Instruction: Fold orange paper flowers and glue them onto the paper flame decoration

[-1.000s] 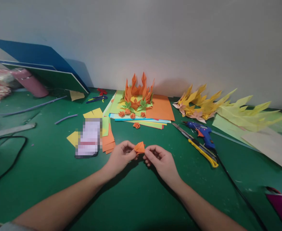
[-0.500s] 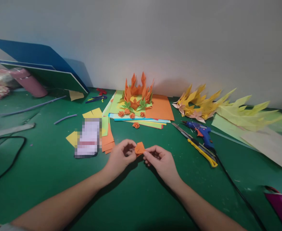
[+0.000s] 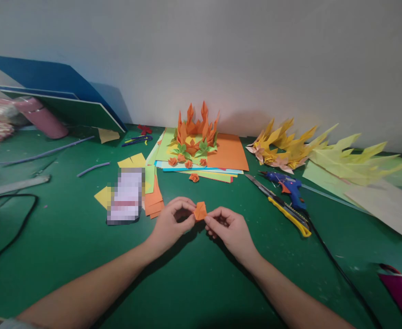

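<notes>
A small folded piece of orange paper point(image 3: 200, 211) is pinched between my two hands above the green table. My left hand point(image 3: 175, 220) grips its left edge with thumb and forefinger. From the other side, my right hand point(image 3: 231, 230) holds the lower right corner between thumb and fingertips. Beyond them lies an orange paper rosette point(image 3: 194, 177), with several more like it near the front of an orange paper crown point(image 3: 204, 130). That crown stands on a stack of coloured paper point(image 3: 230, 153). Orange paper squares point(image 3: 153, 201) lie left of my hands.
At right are a yellow-handled utility knife point(image 3: 283, 212), a blue glue gun point(image 3: 290, 185) with its black cord, and yellow paper crowns point(image 3: 283, 144). A pixelated rectangular object point(image 3: 125, 196) lies at left. Behind it are a pink bottle point(image 3: 43, 119) and leaning boards point(image 3: 81, 109).
The folded orange paper has turned slightly between my fingers. My left fingertips have shifted a little on its edge; my right hand is almost still.
</notes>
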Demonstrator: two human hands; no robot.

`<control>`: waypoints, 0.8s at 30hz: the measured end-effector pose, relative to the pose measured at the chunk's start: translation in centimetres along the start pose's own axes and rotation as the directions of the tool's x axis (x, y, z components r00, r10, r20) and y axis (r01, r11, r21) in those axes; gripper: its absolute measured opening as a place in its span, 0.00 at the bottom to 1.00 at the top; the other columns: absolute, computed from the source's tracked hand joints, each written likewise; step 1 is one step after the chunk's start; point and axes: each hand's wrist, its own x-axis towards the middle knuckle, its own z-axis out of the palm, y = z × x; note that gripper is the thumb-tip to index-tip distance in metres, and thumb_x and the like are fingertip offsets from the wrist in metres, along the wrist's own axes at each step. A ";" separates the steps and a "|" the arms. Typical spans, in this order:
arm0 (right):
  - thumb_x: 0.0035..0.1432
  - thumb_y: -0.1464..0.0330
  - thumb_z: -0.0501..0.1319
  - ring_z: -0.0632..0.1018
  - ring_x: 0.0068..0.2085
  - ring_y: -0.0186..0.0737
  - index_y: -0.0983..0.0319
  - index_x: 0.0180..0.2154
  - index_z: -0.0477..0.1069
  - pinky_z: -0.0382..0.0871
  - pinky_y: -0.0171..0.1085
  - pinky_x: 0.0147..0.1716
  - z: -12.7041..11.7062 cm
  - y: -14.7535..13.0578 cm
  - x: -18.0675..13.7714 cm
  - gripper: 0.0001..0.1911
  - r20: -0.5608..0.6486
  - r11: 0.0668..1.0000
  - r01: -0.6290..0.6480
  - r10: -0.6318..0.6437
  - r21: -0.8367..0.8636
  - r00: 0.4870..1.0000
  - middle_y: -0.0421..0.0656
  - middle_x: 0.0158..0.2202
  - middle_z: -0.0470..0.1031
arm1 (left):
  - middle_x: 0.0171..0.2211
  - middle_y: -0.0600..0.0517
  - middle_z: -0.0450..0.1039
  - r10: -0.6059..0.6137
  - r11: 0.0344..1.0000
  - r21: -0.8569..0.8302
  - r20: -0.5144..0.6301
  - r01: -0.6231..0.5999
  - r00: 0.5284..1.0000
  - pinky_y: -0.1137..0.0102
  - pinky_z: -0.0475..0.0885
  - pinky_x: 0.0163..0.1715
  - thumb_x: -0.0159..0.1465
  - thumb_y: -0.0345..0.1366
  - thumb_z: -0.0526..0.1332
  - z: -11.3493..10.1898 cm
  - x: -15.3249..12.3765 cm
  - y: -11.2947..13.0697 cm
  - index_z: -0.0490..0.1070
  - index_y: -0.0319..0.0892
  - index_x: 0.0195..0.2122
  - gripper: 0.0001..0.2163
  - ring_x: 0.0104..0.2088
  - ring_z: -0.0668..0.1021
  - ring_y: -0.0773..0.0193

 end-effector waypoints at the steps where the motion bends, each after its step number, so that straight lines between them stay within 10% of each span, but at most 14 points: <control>1: 0.39 0.59 0.67 0.69 0.17 0.28 0.63 0.21 0.70 0.64 0.30 0.17 0.0 0.0 0.0 0.14 0.002 1.000 0.000 0.000 -0.003 1.000 0.36 0.15 0.70 | 0.34 0.49 0.71 0.017 1.000 -0.002 -0.005 -0.017 1.000 0.66 0.72 0.39 0.48 0.33 0.64 0.0 0.0 0.1 0.71 0.41 0.24 0.04 0.36 0.75 0.63; 24: 0.42 0.60 0.65 0.67 0.18 0.29 0.62 0.22 0.68 0.61 0.30 0.18 0.1 0.0 -0.1 0.12 0.010 0.994 0.093 -0.092 -0.062 0.996 0.36 0.16 0.68 | 0.34 0.50 0.82 -0.053 0.996 0.066 -0.012 0.053 0.999 0.65 0.76 0.41 0.50 0.34 0.64 0.1 -0.3 1.1 0.79 0.43 0.30 0.07 0.36 0.81 0.59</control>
